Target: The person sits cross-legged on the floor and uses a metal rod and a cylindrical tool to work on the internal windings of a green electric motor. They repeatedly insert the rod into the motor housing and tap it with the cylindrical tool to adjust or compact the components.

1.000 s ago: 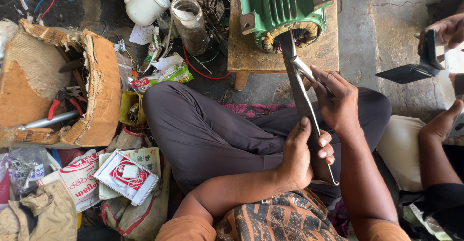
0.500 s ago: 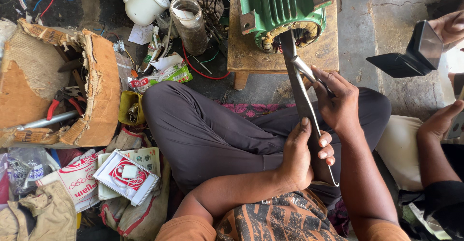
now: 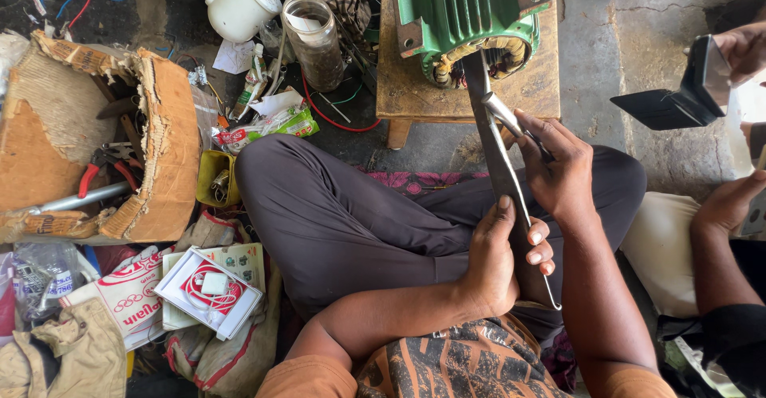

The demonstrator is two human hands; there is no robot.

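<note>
One long grey metal strip (image 3: pixel 501 167), held in the middle right of the frame over the crossed legs in dark trousers (image 3: pixel 343 222). Long axis running steeply from upper left to lower right: top end pointing up into the copper windings of one green motor housing (image 3: pixel 467 7), bottom end reaching down past the knee. Left hand (image 3: pixel 499 262) curled around the strip's lower part, fingers wrapped and thumb laid along its face. Right hand (image 3: pixel 558 167) closed around one slim metal tool (image 3: pixel 511 119), tip resting against the strip's upper part. Motor sitting on one low wooden counter (image 3: pixel 415 87) at top centre. At upper left, one white plastic jug (image 3: pixel 239 3) beside one glass jar (image 3: pixel 315 39); further left, one torn cardboard box (image 3: pixel 104 143) with red-handled pliers (image 3: pixel 108 167). At the right edge, another person's two hands, the upper hand (image 3: pixel 742 51) holding a dark flat piece (image 3: pixel 670 103).
</note>
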